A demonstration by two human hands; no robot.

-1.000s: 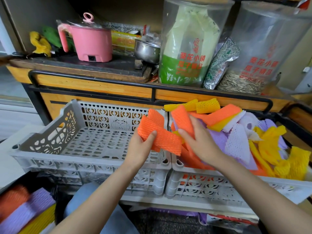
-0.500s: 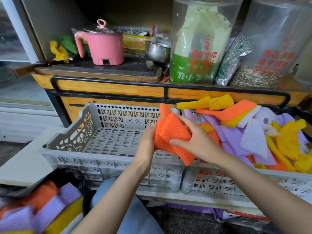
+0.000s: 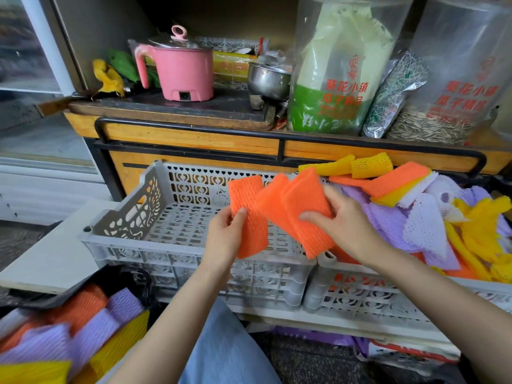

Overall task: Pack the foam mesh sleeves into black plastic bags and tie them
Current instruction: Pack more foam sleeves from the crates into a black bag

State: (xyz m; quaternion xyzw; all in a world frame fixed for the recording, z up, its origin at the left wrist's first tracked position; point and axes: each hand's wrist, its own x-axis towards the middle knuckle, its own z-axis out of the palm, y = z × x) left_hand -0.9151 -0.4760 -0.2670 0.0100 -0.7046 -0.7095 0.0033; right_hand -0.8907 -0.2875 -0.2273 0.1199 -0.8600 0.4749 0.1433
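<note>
My left hand [image 3: 225, 231] pinches one orange foam mesh sleeve [image 3: 249, 209] and holds it upright over the grey basket [image 3: 133, 217]. My right hand [image 3: 343, 223] grips two or three more orange sleeves [image 3: 299, 206], fanned out beside the first. A heap of orange, purple, white and yellow sleeves [image 3: 432, 217] fills the right-hand basket [image 3: 360, 295]. At the bottom left, stacked sleeves [image 3: 69, 328] lie in a black plastic bag [image 3: 135, 284], whose edge shows behind them.
A pink electric pot [image 3: 182, 70], a steel pot [image 3: 268, 79] and tall clear bags of seeds [image 3: 340, 67] stand on the wooden counter behind the baskets. A black rail [image 3: 194, 128] runs along its front. My blue-clad knee [image 3: 221, 342] is below the baskets.
The bunch of orange sleeves held together in both hands has been spread apart: the left hand now holds one sleeve by itself, the right hand keeps the others. The camera has shifted left and down.
</note>
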